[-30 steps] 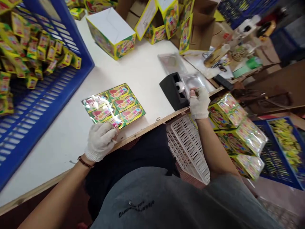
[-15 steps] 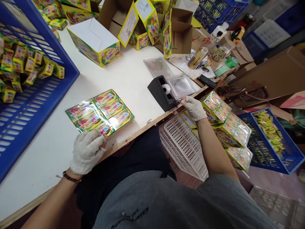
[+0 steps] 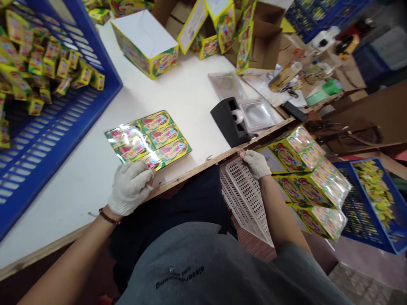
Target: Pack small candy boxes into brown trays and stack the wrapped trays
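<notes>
A clear-topped pack of small candy boxes [image 3: 149, 137], green and yellow, lies flat on the white table near its front edge. At the pack's near corner is my left hand [image 3: 132, 186] in a white knit glove, fingers curled closed; whether they grip anything is hidden. My right hand [image 3: 257, 164], also gloved with bare fingertips, is just beyond the table edge below the black tape dispenser [image 3: 227, 120]. Its thumb and fingertips are pinched together, and I cannot make out what is between them. A white roll sits in the dispenser.
At left stands a blue crate [image 3: 79, 108] of small candy boxes. Display cartons [image 3: 146, 36] are at the back, with clear plastic trays [image 3: 256, 114] behind the dispenser. Filled cartons [image 3: 302, 178] are stacked at right, beside a white basket [image 3: 244, 195] and another blue crate [image 3: 391, 228].
My right hand has moved away from the dispenser's front end, down and toward my body. My left hand stays by the pack. The whole view has shifted, so most things appear further right.
</notes>
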`<state>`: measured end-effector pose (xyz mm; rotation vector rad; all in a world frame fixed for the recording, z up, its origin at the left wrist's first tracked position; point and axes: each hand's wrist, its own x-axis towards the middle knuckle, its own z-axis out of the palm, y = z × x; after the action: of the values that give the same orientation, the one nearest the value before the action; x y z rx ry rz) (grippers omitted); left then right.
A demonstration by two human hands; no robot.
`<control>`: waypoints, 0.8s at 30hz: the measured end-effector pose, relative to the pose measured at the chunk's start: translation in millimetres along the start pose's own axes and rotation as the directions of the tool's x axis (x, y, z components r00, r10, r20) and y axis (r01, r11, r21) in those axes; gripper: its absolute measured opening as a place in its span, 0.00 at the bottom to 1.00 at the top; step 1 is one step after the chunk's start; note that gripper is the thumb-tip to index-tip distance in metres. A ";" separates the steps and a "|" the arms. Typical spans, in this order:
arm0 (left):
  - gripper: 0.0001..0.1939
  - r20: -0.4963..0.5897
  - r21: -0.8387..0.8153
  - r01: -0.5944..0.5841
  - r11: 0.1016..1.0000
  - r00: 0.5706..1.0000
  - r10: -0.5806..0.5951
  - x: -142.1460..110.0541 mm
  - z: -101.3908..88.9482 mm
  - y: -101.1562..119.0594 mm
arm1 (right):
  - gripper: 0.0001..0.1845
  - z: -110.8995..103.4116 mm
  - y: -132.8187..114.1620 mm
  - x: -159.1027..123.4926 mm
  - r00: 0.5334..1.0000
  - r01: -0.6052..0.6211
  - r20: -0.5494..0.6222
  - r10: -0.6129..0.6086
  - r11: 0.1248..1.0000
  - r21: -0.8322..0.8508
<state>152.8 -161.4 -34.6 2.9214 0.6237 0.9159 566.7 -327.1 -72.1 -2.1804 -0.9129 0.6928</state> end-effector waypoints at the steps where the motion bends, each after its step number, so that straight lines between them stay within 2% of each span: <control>1: 0.11 -0.001 0.008 0.004 1.000 1.000 -0.004 -2.7 1.7 0.4 | 0.24 12.8 -9.6 -11.8 0.996 0.020 0.083 -0.028 0.995 0.097; 3: 0.09 0.009 0.005 0.030 1.000 1.000 -0.030 -7.6 4.8 1.2 | 0.25 43.8 -35.2 -36.8 0.960 0.020 0.255 -0.116 0.936 0.351; 5: 0.08 0.048 -0.011 0.063 0.998 0.997 -0.063 -11.4 6.3 2.1 | 0.25 78.3 -66.1 -59.4 0.895 -0.034 0.395 -0.209 0.849 0.527; 7: 0.08 0.082 -0.019 0.095 0.995 0.992 -0.093 -13.9 6.0 3.3 | 0.27 111.8 -95.4 -75.8 0.830 -0.103 0.491 -0.264 0.794 0.600; 9: 0.07 0.082 -0.030 0.115 0.993 0.990 -0.113 -16.1 5.3 4.6 | 0.28 140.7 -116.8 -84.6 0.786 -0.165 0.548 -0.286 0.758 0.632; 12: 0.06 0.037 -0.054 0.123 0.991 0.992 -0.122 -19.9 5.8 4.9 | 0.30 169.9 -129.7 -87.6 0.767 -0.253 0.587 -0.260 0.718 0.649; 15: 0.12 0.020 -0.070 0.093 0.993 0.996 -0.092 -22.4 6.3 3.3 | 0.30 181.4 -128.9 -87.4 0.773 -0.300 0.593 -0.226 0.694 0.655; 18: 0.14 0.138 -0.055 0.069 0.996 0.988 -0.061 -20.5 2.1 3.3 | 0.29 183.2 -125.8 -88.0 0.785 -0.298 0.582 -0.215 0.693 0.657; 21: 0.11 0.259 0.008 0.060 0.998 0.964 -0.060 -14.6 -5.3 7.2 | 0.27 184.0 -123.2 -87.4 0.786 -0.301 0.583 -0.208 0.695 0.653; 24: 0.11 0.234 0.042 0.072 0.997 0.969 -0.080 -7.2 -6.9 13.0 | 0.27 184.3 -120.9 -84.5 0.770 -0.325 0.606 -0.200 0.694 0.642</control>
<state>148.4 -176.8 -31.0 2.9476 0.7333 0.5436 341.0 -258.5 -82.3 -1.2404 -0.6768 1.6003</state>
